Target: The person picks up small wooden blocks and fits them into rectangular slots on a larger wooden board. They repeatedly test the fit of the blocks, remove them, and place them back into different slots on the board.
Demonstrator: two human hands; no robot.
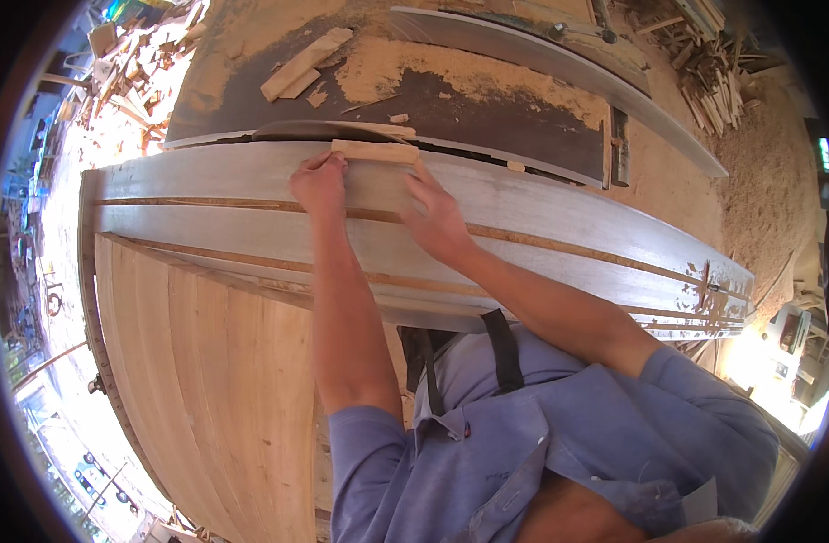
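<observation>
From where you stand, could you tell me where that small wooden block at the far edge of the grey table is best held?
Probably by its two short ends, coming from the near side. The wooden block lies flat and lengthwise along the table's far edge; the left hand and right hand already touch either end.

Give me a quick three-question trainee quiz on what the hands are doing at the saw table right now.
1. True or false: both hands rest on the small wood block.
2. Which hand is at the block's left end? A) left hand B) right hand C) neither
3. Fill in: the dark machine table beyond the block is strewn with ____.

Key:
1. True; the left hand grips the left end, the right hand's fingertips touch the right end.
2. A
3. Sawdust, plus a few wood offcuts.
</observation>
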